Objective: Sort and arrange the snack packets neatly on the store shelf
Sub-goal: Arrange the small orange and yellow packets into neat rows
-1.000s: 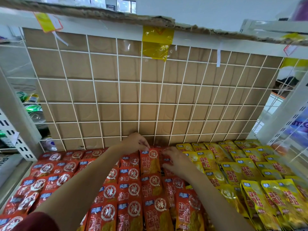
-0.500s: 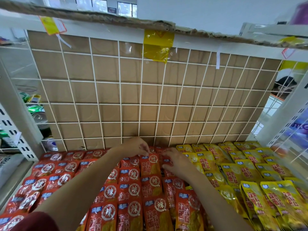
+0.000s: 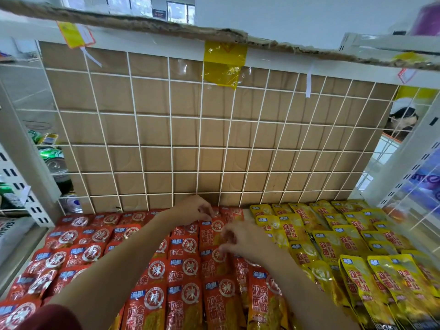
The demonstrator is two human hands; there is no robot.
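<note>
Looks down from the head view into a shelf (image 3: 23, 248) split by colour: red packets (image 3: 183, 265) across the left and middle, yellow packets (image 3: 345, 241) on the right, all laid flat and overlapping in columns that run from near to far, probably so that each label shows and the two flavours stay apart. Reaches with the left hand (image 3: 195, 210) to the far row, just short of the wire grid (image 3: 171, 145) and the cardboard (image 3: 154, 129) behind it, with fingers curled down and seemingly pinching the top edge of one red packet (image 3: 215, 228), most likely to square it against the back. Places the right hand (image 3: 240, 239) just nearer and to the right, over the last red column beside the yellow block, presumably to steady or straighten that border. Cannot tell through the motion blur whether those loosely bent fingers grip a packet or merely brush the tops. Leaves the yellow side looser, its near packets tilted and riding over one another, so probably due for tidying next. Shows green cans (image 3: 51, 153) beyond the grid at far left.
</note>
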